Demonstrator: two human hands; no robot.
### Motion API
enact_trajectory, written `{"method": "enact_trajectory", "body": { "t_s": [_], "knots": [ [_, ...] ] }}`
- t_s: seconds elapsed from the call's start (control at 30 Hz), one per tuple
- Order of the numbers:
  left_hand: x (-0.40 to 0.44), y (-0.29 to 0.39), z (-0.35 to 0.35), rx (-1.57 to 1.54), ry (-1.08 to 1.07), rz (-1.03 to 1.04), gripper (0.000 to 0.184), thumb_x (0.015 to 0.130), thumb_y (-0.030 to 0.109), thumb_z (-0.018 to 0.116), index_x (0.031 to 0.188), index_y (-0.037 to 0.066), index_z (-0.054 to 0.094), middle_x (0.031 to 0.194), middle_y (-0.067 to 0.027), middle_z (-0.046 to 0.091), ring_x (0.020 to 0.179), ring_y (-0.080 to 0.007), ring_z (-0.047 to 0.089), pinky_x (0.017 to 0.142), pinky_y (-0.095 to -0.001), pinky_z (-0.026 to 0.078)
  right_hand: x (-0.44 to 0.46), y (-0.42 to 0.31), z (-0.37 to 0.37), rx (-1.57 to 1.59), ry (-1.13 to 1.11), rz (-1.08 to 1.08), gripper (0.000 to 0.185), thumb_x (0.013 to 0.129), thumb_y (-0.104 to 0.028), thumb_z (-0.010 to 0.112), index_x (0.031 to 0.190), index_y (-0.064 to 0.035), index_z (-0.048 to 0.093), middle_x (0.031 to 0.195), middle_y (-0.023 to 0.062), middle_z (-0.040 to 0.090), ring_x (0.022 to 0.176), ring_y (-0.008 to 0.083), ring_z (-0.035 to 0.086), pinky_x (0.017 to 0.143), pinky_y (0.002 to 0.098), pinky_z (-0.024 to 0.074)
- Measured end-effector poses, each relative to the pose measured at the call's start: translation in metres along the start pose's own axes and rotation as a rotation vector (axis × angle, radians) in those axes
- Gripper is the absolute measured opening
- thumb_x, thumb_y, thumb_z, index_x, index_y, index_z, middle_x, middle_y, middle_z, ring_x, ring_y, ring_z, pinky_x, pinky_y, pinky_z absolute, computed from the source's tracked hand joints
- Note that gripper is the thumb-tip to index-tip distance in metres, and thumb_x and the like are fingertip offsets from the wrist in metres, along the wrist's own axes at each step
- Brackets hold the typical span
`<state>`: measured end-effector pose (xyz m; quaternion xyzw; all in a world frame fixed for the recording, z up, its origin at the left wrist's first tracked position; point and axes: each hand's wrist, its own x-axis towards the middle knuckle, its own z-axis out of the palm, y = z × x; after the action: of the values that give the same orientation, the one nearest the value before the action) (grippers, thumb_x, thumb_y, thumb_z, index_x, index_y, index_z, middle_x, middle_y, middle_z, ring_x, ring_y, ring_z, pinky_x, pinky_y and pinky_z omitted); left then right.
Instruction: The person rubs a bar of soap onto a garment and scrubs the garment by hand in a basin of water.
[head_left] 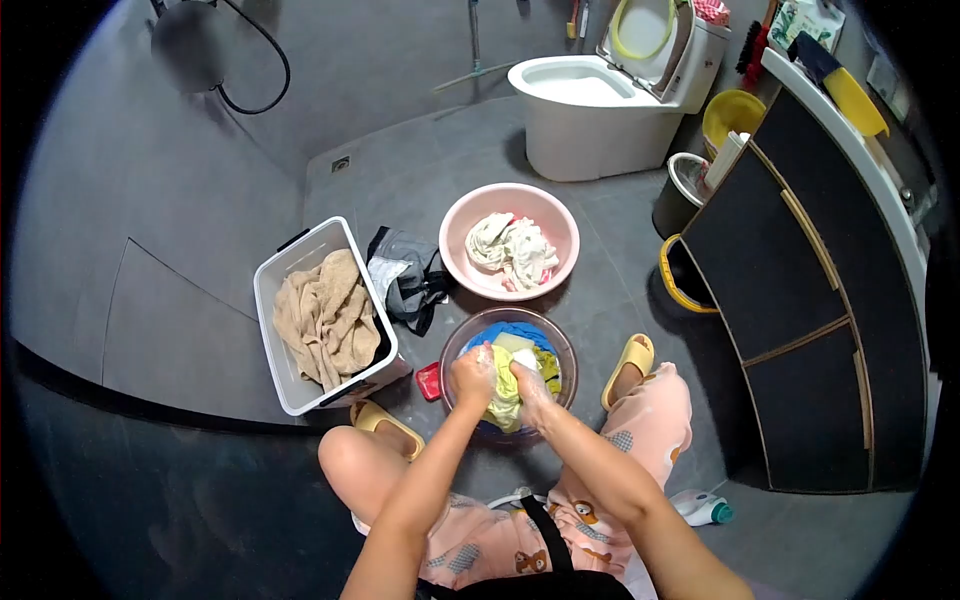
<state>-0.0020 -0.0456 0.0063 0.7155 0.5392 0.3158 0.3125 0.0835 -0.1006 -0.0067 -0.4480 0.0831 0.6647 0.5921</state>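
Note:
A brownish see-through basin (570, 372) sits on the floor between my feet, with a yellow-green cloth (505, 398) and a blue cloth (519, 331) in it. My left hand (472, 376) is closed in a fist on the yellow-green cloth, with suds on its fingers. Beside it my right hand (534, 392) is closed on the same cloth, thumb pointing forward. Something white (525, 357), foam or cloth, shows at its fingertips; I cannot tell which. A pale block (514, 342), perhaps soap, lies just beyond the hands.
A pink basin (450, 215) with white clothes (515, 250) stands ahead. To the left are a white bin (268, 330) of brown towels (325, 315), a grey mesh bag (408, 280) and a red object (428, 381). A toilet (590, 130), black cabinet (800, 270) and bottle (705, 508) stand rightward.

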Motion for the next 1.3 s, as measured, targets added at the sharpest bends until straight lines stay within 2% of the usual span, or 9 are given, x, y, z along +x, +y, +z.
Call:
{"method": "enact_trajectory", "body": {
  "t_s": [0.1, 0.23, 0.33, 0.5, 0.57, 0.73, 0.97, 1.2, 1.3],
  "knots": [
    [0.005, 0.011, -0.004, 0.060, 0.195, 0.051, 0.024, 0.088, 0.025, 0.047, 0.082, 0.005, 0.060, 0.072, -0.0196, 0.060, 0.062, -0.0393, 0.055, 0.053, -0.0428, 0.042, 0.002, -0.002, -0.004, 0.072, -0.055, -0.001, 0.029, 0.084, -0.022, 0.046, 0.106, -0.0045, 0.053, 0.096, 0.0102, 0.060, 0.083, 0.0241, 0.060, 0.073, 0.0394, 0.0503],
    [-0.016, 0.018, 0.004, -0.489, 0.111, -0.003, 0.023, 0.090, 0.019, 0.045, 0.095, 0.001, 0.058, 0.083, -0.0097, 0.062, 0.072, -0.0160, 0.057, 0.069, -0.0292, 0.044, 0.016, 0.004, -0.016, -0.034, -0.001, -0.034, 0.030, 0.084, -0.026, 0.049, 0.104, -0.0051, 0.055, 0.092, 0.0089, 0.061, 0.081, 0.0223, 0.060, 0.072, 0.0364, 0.0497],
    [-0.052, 0.024, 0.015, -0.305, -0.169, 0.041, 0.021, 0.084, 0.012, 0.051, 0.069, 0.002, 0.062, 0.059, -0.0062, 0.059, 0.057, -0.0131, 0.055, 0.055, -0.0283, 0.043, -0.007, -0.020, -0.007, -0.156, 0.133, 0.139, 0.031, 0.079, -0.032, 0.058, 0.094, -0.0051, 0.056, 0.079, 0.0072, 0.060, 0.067, 0.0206, 0.058, 0.057, 0.0323, 0.0480],
    [-0.045, 0.016, 0.027, -0.162, 0.010, 0.875, 0.026, 0.078, 0.012, 0.055, 0.053, 0.008, 0.051, 0.050, -0.0089, 0.052, 0.045, -0.0245, 0.054, 0.040, -0.0381, 0.039, 0.036, 0.011, -0.057, 0.142, -0.321, 0.032, 0.018, 0.082, -0.022, 0.055, 0.090, -0.0062, 0.056, 0.073, 0.0055, 0.058, 0.064, 0.0186, 0.057, 0.053, 0.0326, 0.0468],
    [-0.013, -0.004, 0.021, -0.123, 0.083, 0.422, 0.042, 0.086, 0.022, 0.051, 0.048, 0.004, 0.047, 0.049, -0.0146, 0.050, 0.043, -0.0254, 0.049, 0.038, -0.0379, 0.032, 0.006, 0.016, -0.011, -0.101, 0.077, -0.113, 0.020, 0.083, -0.021, 0.053, 0.096, -0.0059, 0.055, 0.085, 0.0069, 0.059, 0.072, 0.0198, 0.057, 0.059, 0.0339, 0.0480],
    [0.013, 0.013, -0.004, -0.033, -0.081, -0.173, 0.056, 0.087, 0.047, 0.042, 0.064, -0.002, 0.057, 0.065, -0.0234, 0.057, 0.056, -0.0334, 0.052, 0.059, -0.0408, 0.041, -0.004, 0.006, 0.004, -0.115, -0.094, -0.233, 0.029, 0.083, -0.026, 0.054, 0.103, -0.0049, 0.054, 0.093, 0.0066, 0.058, 0.083, 0.0188, 0.055, 0.072, 0.0333, 0.0453],
    [0.008, -0.006, -0.015, -0.206, -0.608, -0.068, 0.042, 0.080, 0.040, 0.056, 0.098, 0.001, 0.059, 0.092, -0.0206, 0.061, 0.087, -0.0312, 0.059, 0.077, -0.0358, 0.043, 0.030, -0.011, -0.026, -0.164, 0.062, -0.405, 0.037, 0.080, -0.016, 0.053, 0.112, 0.0017, 0.048, 0.105, 0.0097, 0.055, 0.093, 0.0210, 0.053, 0.081, 0.0310, 0.0419],
    [0.025, -0.023, -0.024, -0.543, 0.113, 0.055, 0.028, 0.066, 0.001, 0.054, 0.093, -0.003, 0.056, 0.097, -0.0074, 0.054, 0.088, -0.0150, 0.052, 0.080, -0.0267, 0.041, 0.009, -0.009, -0.025, -0.167, -0.009, -0.318, 0.042, 0.077, -0.004, 0.055, 0.117, 0.0021, 0.043, 0.108, 0.0112, 0.054, 0.095, 0.0237, 0.054, 0.081, 0.0341, 0.0448],
    [0.012, 0.003, -0.021, -0.817, -0.016, -0.139, 0.030, 0.064, -0.012, 0.042, 0.090, -0.003, 0.051, 0.091, -0.0092, 0.056, 0.088, -0.0172, 0.054, 0.081, -0.0269, 0.042, 0.000, -0.008, -0.013, 0.066, -0.199, 0.040, 0.033, 0.082, -0.016, 0.054, 0.112, -0.0041, 0.051, 0.102, 0.0095, 0.059, 0.090, 0.0242, 0.058, 0.079, 0.0392, 0.0482]
  ]
}}
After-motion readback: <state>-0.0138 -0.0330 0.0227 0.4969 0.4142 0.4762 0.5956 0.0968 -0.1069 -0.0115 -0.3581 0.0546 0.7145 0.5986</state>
